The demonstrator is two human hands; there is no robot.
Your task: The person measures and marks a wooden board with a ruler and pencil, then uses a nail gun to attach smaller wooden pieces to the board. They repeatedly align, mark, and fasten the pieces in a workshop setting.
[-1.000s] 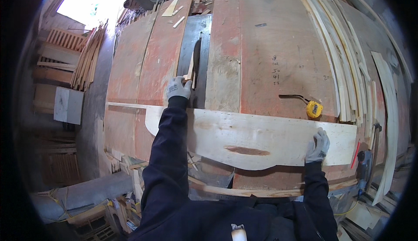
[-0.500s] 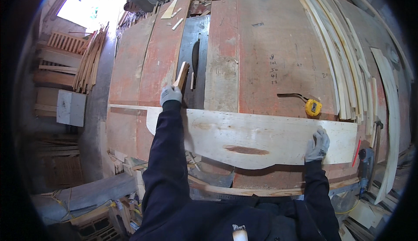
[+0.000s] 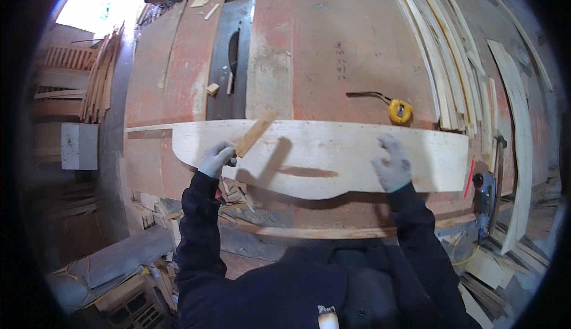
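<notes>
My left hand (image 3: 218,160), in a pale work glove, is closed on one end of a short wooden stick (image 3: 254,134). The stick slants up to the right above a long pale plywood board (image 3: 357,159), and a shadow falls on the board beside it. That board lies across the bench, its near edge curved and a brown patch near its middle. My right hand (image 3: 392,165), gloved too, is over the board's right part with fingers apart and bent, holding nothing. Whether it touches the board I cannot tell.
Beyond the board, a dark saw blade (image 3: 234,55) stands in a metal plate (image 3: 223,106), a small wood block (image 3: 212,89) next to it. A yellow tape measure (image 3: 400,112) lies right of centre. Long strips (image 3: 425,49), a hammer (image 3: 498,150) and a power tool (image 3: 485,189) line the right.
My left hand has drawn the stick back from beside the blade to over the board. My right hand has moved left along the board. A small wood block now shows by the saw plate.
</notes>
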